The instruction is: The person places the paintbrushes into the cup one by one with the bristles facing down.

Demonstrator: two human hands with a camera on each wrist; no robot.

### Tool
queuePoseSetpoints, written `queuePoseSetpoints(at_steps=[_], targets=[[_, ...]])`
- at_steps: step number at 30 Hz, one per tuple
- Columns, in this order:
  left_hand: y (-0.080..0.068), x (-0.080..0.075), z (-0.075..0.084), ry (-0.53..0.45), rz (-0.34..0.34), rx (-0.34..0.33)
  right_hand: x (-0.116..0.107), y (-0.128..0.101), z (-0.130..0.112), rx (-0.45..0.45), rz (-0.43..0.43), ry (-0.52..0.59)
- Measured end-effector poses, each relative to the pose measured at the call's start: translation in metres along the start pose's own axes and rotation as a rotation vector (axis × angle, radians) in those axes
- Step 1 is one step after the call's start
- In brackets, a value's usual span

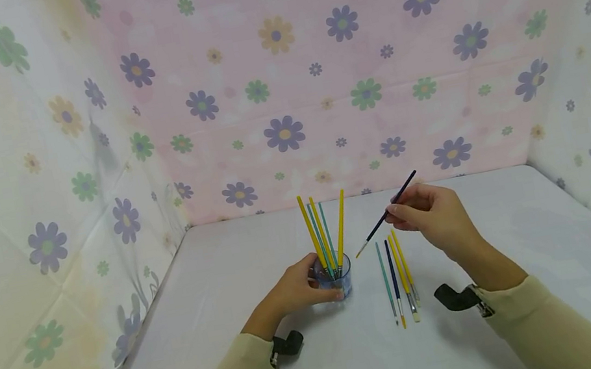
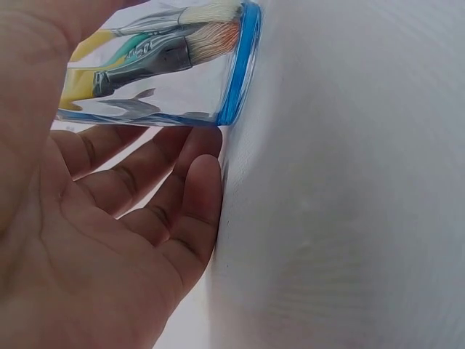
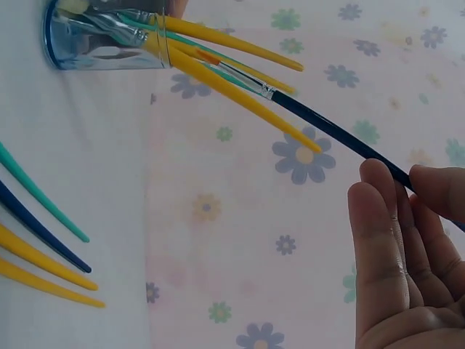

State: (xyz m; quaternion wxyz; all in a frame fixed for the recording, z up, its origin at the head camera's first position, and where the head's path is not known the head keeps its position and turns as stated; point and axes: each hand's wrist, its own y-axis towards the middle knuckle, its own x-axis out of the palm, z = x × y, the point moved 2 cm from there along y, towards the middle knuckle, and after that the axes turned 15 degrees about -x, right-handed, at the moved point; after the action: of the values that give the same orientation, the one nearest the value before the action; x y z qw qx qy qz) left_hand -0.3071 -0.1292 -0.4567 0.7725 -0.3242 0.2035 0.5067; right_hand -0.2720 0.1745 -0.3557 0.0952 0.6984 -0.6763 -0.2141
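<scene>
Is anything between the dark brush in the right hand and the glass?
Nothing visible stands between the held brush and the glass, which the left hand holds. At its mouth, standing brushes may crowd entry, one leaning toward the right hand.

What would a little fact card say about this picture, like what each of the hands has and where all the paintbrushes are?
Left hand: holding the clear glass
Right hand: pinching a dark blue brush, bristles down, slanting toward the glass but not in it
In the glass: three yellow brushes and two teal brushes, bristles down
Lying on the white table, right of the glass: one teal, one dark blue, two yellow
Backdrop: flowered cloth
</scene>
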Motion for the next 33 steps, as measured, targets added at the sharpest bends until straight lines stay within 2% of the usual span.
queuePoseSetpoints(at_steps=[7, 17, 26, 33], targets=[[-0.002, 0.0, 0.001, -0.001, 0.004, 0.008, 0.015, -0.004, -0.002, -0.03, -0.01, -0.032], [-0.003, 0.001, 0.004, 0.013, 0.01, -0.016, 0.03, -0.009, 0.004, -0.105, -0.062, -0.069], [-0.003, 0.0, 0.004, 0.022, 0.013, -0.008, 0.04, -0.011, 0.009, -0.078, -0.091, -0.127], [-0.002, 0.0, 0.002, 0.028, 0.013, -0.003, 0.046, -0.013, 0.015, -0.096, -0.111, -0.139]])
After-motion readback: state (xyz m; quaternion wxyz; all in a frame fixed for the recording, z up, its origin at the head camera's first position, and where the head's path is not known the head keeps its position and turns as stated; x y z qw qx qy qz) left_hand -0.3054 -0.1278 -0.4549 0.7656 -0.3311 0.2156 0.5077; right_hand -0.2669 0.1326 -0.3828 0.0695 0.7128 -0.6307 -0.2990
